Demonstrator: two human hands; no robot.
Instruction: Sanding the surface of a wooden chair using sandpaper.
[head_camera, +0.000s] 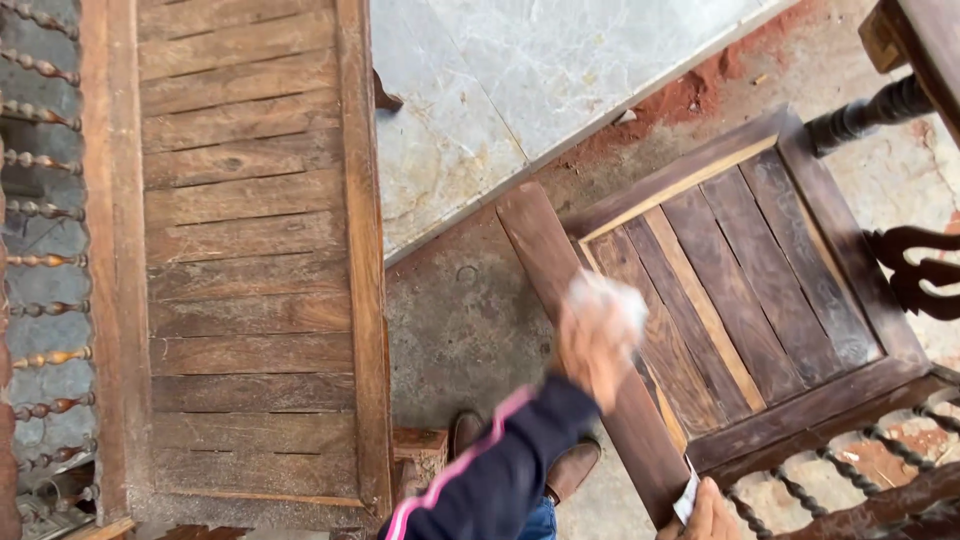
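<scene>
The pale cloth (608, 300) lies at centre frame, pressed on the front rail of the dark wooden chair seat (740, 290). The left hand (592, 345), blurred, is closed around it. The right hand (708, 512), lower right, rests at the seat corner, touching a white scrap (686, 500); its grip cannot be determined. A slatted wooden bench (250, 250) occupies the left of the frame.

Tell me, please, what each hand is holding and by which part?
The left hand presses a blurred whitish wad against the chair seat frame. The right hand grips the frame's near corner.
</scene>
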